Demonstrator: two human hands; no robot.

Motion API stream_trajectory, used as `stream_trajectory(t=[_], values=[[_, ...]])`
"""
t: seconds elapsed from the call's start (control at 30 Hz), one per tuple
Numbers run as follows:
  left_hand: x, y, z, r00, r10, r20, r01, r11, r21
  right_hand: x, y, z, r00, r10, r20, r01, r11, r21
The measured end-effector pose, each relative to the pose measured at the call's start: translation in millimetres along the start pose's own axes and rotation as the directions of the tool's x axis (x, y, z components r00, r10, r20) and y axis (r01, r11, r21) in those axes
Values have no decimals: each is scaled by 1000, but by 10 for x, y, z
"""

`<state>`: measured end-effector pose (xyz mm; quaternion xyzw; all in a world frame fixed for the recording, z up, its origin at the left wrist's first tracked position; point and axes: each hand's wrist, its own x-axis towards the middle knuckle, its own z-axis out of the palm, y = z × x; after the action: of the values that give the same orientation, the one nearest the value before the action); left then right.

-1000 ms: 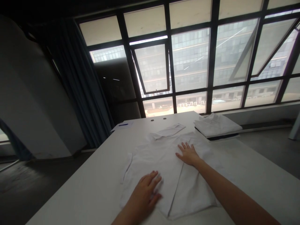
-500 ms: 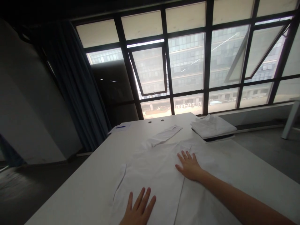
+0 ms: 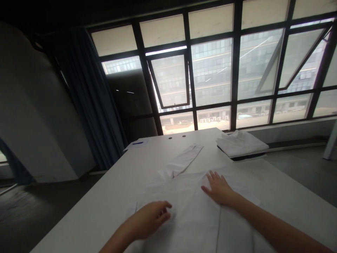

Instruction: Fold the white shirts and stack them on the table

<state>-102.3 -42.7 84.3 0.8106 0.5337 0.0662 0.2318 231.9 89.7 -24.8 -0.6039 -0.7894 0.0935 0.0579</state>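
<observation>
A white garment (image 3: 189, 207), seemingly a shirt or coat, lies spread on the white table (image 3: 86, 214). One of its sleeves (image 3: 185, 160) stretches away toward the far side, and a long edge line runs down its front. My right hand (image 3: 218, 188) lies flat on the upper part of the cloth, fingers extended. Over the left part of the garment is my left hand (image 3: 150, 218), turned on its side with fingers bent and the thumb apart. Nothing shows between them.
Folded white clothes (image 3: 240, 143) are stacked at the table's right edge, with something dark beneath. A blue pen (image 3: 137, 143) rests on paper (image 3: 127, 147) at the far left corner. Windows (image 3: 210, 73) and a blue curtain (image 3: 97, 105) stand beyond the table.
My left hand has gone from flat and spread to bent fingers, moving up over the garment. The front edge line has shifted right. My right hand stays pressed flat.
</observation>
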Motion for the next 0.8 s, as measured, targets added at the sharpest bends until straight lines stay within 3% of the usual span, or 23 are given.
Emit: stream_trajectory(t=[0.13,0.2,0.27,0.4,0.5,0.67,0.8], values=[[636,-81,-23,996,26,-85,-31,998,-61,140,88,274,998,56,-39,-57,998,-34],[975,-225,32,980,17,-198,-19,1000,-8,151,109,347,997,42,-65,-45,998,-44],[1285,-374,60,954,-19,-299,35,998,48,146,118,363,997,36,-71,-39,998,-44],[1730,-616,31,921,-119,-371,145,989,42,131,120,327,997,38,-60,-41,998,-42],[1894,-736,62,906,-183,-381,219,974,52,126,123,317,997,33,-64,-35,999,-40],[1946,-834,203,923,-231,-308,289,944,160,124,129,324,997,27,-75,-30,999,-38],[1906,-884,116,927,-263,-266,331,909,252,117,128,312,998,21,-63,-24,999,-33]])
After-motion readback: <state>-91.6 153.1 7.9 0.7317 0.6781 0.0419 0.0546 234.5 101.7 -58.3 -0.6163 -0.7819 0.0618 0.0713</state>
